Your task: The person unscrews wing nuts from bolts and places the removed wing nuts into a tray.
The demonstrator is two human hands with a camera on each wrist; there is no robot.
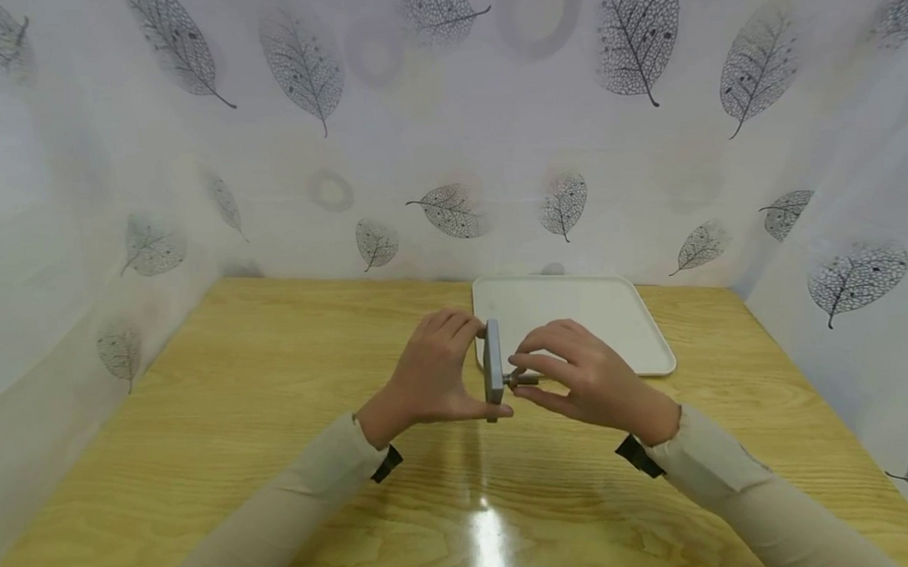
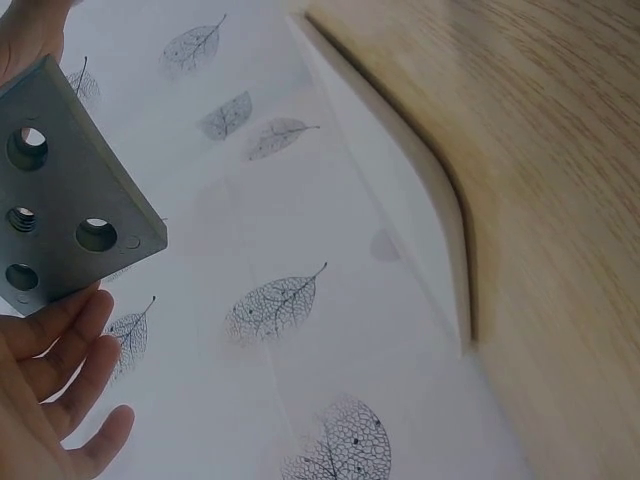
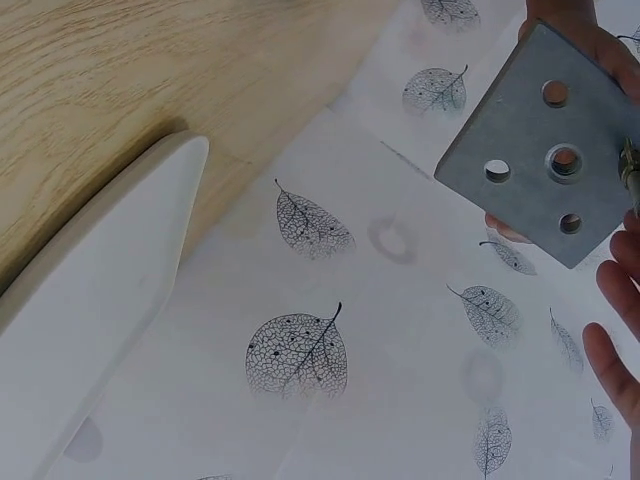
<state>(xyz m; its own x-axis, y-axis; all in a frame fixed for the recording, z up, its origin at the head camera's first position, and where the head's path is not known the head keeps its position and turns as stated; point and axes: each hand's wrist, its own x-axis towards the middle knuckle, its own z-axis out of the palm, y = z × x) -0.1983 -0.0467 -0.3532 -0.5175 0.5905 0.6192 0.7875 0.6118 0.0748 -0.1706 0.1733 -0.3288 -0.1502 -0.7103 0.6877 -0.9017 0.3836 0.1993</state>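
Note:
A grey metal plate [image 1: 493,361] with several round holes stands on edge above the table, seen nearly side-on in the head view. My left hand [image 1: 436,372] grips it by opposite edges, fingers at the top and thumb at the bottom. On the plate's right side, my right hand [image 1: 588,380] pinches a small bolt-like metal piece [image 1: 528,380] that points at the plate. The plate's holed face [image 2: 70,190] shows in the left wrist view. In the right wrist view the metal piece [image 3: 631,172] is cut off at the edge; whether it sits in a hole is unclear.
A white tray [image 1: 567,292] lies behind my hands on the wooden table [image 1: 277,365], toward the back right. Leaf-patterned white sheeting [image 1: 389,152] rises behind the table and along both sides.

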